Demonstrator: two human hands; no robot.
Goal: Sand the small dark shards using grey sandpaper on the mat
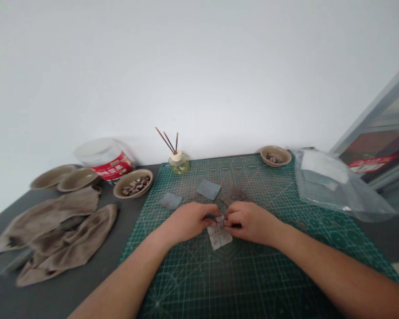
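Observation:
My left hand (194, 220) and my right hand (249, 221) meet over the middle of the green cutting mat, fingertips almost touching. Under them is a small pale, creased piece (220, 239) that looks like paper or cloth with grey smudges. Both hands are closed in a pinch at its upper end. What sits between the fingertips is too small and too hidden to make out. Just beyond the hands lie a grey-blue square sheet (208, 189), a second grey sheet (171, 200) to the left, and a brown sheet (232, 194) with a dark ring-shaped mark.
The cutting mat (186, 283) covers most of the table. Left are a bowl of stone-like bits (133, 184), a red-labelled tub (103, 157), shallow bowls (80, 179) and a brown cloth (69, 239). A reed diffuser (178, 164), another bowl (275, 156) and a clear plastic bag (339, 190) stand farther back.

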